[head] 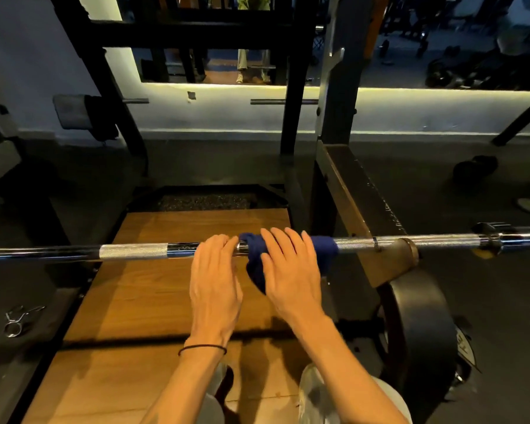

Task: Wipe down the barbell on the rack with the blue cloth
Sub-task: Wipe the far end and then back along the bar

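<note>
A: Where the barbell crosses the wooden platform, the blue cloth drapes over its shaft, beside the rack arm.

B: Hands?

A: Right hand lies on the cloth, fingers straight. Left hand rests flat on bare bar, fingers extended, gripping nothing.

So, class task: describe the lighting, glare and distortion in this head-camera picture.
Head view: dim room, lit mostly by a glowing strip along the wall base; glare glints on the chrome steel barbell; wide-angle bending curves the black rack uprights; the dark blue cloth under the right hand loses detail.
</note>
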`<state>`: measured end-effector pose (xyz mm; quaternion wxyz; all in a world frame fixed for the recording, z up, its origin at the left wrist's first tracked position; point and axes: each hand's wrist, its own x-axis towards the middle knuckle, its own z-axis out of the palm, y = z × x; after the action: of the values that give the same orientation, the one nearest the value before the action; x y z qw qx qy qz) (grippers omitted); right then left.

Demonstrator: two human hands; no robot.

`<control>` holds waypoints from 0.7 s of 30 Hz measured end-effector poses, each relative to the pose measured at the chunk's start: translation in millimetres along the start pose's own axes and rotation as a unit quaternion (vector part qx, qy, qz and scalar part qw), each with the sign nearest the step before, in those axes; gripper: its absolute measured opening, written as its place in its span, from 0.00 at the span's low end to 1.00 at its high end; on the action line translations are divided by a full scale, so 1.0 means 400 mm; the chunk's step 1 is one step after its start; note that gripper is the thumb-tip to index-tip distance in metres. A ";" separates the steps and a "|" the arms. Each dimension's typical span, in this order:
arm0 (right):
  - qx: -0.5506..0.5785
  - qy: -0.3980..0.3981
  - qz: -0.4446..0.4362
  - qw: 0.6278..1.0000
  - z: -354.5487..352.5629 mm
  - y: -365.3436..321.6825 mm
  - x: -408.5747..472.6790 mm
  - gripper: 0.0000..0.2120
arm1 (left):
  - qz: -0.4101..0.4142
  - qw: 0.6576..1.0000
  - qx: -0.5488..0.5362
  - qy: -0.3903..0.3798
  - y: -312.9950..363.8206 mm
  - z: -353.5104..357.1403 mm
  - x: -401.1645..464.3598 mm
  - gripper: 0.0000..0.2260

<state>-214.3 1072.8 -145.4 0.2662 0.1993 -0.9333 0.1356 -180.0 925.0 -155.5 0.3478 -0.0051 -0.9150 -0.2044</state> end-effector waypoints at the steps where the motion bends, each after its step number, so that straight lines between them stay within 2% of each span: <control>1: 0.001 -0.004 -0.027 1.000 -0.005 0.025 0.003 0.21 | 0.013 1.000 0.010 0.000 -0.007 -0.008 -0.010 0.20; 3: 0.012 0.030 -0.014 0.999 -0.025 0.097 0.005 0.19 | 0.031 0.999 0.036 -0.023 -0.017 -0.024 -0.013 0.23; 5: 0.018 0.080 0.075 0.994 -0.046 0.170 -0.001 0.17 | 0.035 0.996 0.060 -0.055 -0.022 -0.033 -0.007 0.24; 8: -0.034 0.088 0.215 0.972 -0.041 0.150 0.004 0.20 | 0.018 0.998 0.052 -0.044 -0.008 -0.044 0.009 0.16; 9: -0.042 0.076 0.229 0.970 -0.028 0.107 0.011 0.21 | 0.011 0.998 0.049 -0.026 -0.001 -0.046 0.018 0.11; 11: -0.024 0.040 0.142 0.989 -0.003 0.031 0.012 0.21 | 0.003 0.998 0.063 -0.013 0.012 -0.050 0.046 0.05; 13: 0.005 0.010 0.009 1.000 0.006 0.023 0.005 0.21 | 0.000 0.994 0.104 -0.023 0.012 -0.052 0.084 0.08; 15: 0.014 0.004 -0.050 0.999 -0.017 0.091 0.008 0.19 | -0.002 0.990 0.133 -0.038 0.012 -0.054 0.121 0.12; 16: 0.015 0.016 -0.027 0.999 -0.033 0.132 0.006 0.17 | -0.010 0.989 0.137 -0.050 0.017 -0.053 0.138 0.13; 18: 0.018 0.066 0.095 0.993 -0.053 0.190 0.001 0.15 | -0.037 0.988 0.132 -0.071 0.026 -0.049 0.166 0.16; 21: 0.011 0.091 0.238 0.967 -0.030 0.133 0.003 0.20 | -0.049 0.986 0.128 -0.092 0.019 -0.037 0.200 0.17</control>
<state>-233.6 1123.8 -142.9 0.3075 -0.0385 -0.9242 0.2230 -230.1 915.9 -91.5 0.2499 0.0656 -0.9608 -0.1008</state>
